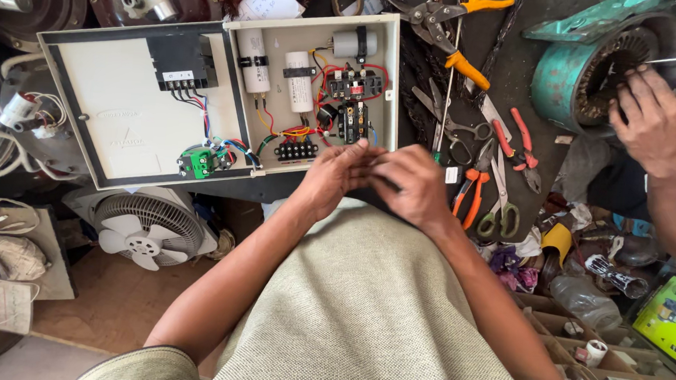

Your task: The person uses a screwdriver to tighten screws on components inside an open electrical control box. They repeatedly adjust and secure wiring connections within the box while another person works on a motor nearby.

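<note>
While your open electrical control box (218,97) fills the upper left of the frame, lid swung leftward, its capacitors (275,73) and contactor (353,97) sit in the right compartment. Just below its lower right corner, your left hand (335,174) and right hand (413,183) meet, fingers curled together; whether they pinch anything, you cannot tell. At upper right, another person's hand (655,119) rests on a teal motor stator (596,69). Orange-handled pliers (472,194) lie right of your hands.

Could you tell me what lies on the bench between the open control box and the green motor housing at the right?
In the head view, hand tools lie between the control box and the motor housing: orange-handled snips, grey scissors and red-handled pliers.
</note>
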